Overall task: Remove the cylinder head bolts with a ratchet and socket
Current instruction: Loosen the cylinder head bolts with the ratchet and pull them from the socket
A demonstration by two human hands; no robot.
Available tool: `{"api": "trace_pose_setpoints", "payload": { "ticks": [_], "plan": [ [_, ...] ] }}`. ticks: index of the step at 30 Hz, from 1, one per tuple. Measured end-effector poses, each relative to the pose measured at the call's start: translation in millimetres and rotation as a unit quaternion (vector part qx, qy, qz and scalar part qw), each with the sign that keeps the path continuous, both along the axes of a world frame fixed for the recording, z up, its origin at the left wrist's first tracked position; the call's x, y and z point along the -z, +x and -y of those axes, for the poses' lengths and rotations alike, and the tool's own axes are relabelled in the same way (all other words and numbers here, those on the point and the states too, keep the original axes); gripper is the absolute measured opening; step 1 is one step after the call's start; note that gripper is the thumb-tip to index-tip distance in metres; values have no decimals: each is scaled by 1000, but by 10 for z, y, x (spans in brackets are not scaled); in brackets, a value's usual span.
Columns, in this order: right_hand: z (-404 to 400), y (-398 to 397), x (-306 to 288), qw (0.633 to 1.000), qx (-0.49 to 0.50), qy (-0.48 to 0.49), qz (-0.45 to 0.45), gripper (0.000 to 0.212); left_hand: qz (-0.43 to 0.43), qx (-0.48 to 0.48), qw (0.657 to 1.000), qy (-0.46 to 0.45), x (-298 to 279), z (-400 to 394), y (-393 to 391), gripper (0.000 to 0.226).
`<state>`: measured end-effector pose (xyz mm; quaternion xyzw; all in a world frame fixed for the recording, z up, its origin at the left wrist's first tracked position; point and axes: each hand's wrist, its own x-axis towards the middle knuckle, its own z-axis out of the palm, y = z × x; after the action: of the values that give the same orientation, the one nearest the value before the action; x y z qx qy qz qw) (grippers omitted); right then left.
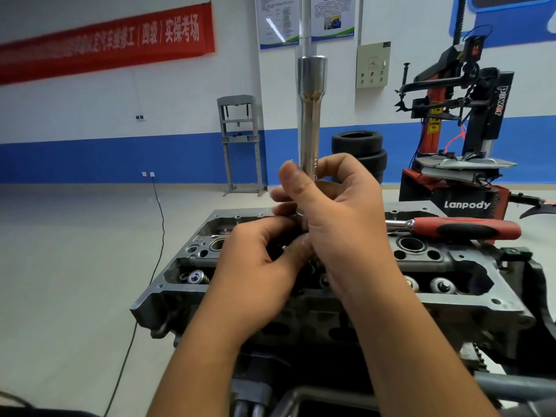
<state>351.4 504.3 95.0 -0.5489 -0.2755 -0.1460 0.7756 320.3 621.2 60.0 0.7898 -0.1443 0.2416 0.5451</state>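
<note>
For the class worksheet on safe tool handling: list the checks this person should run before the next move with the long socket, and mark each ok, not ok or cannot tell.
1. Long socket firmly held: ok, right hand grips its lower end, upright.
2. Left hand steadying below: ok, fingers pinch near the socket's base.
3. Bolt caught in the socket: cannot tell, hands hide it.
4. Ratchet within reach: ok, lying on the cylinder head, detached from the socket.
5. Remaining bolts out: cannot tell.
</note>
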Motion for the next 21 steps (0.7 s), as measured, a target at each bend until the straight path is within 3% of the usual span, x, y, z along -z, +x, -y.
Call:
{"api": "trace_pose_setpoints", "payload": {
  "ticks": [3, 9, 14, 18, 21],
  "plan": [
    [-20, 7, -4, 1000, 12, -13, 8, 21, -2, 19, 1000, 0, -1, -6, -3, 16],
    [-23, 6, 3, 999, -23, -18, -29, 20, 25, -115, 993, 0, -5, 104, -12, 35],
    [-34, 16, 1, 1000, 6, -28, -12, 22, -10, 9, 1000, 9, -32, 26, -26, 15],
    [-35, 29, -5, 999, -22, -22, -35, 29, 16, -32, 999, -21, -10, 26, -13, 26],
    [-43, 19, 13, 999, -27, -11, -24, 23, 27, -70, 997, -24, 10, 59, 7, 20]
  ]
}}
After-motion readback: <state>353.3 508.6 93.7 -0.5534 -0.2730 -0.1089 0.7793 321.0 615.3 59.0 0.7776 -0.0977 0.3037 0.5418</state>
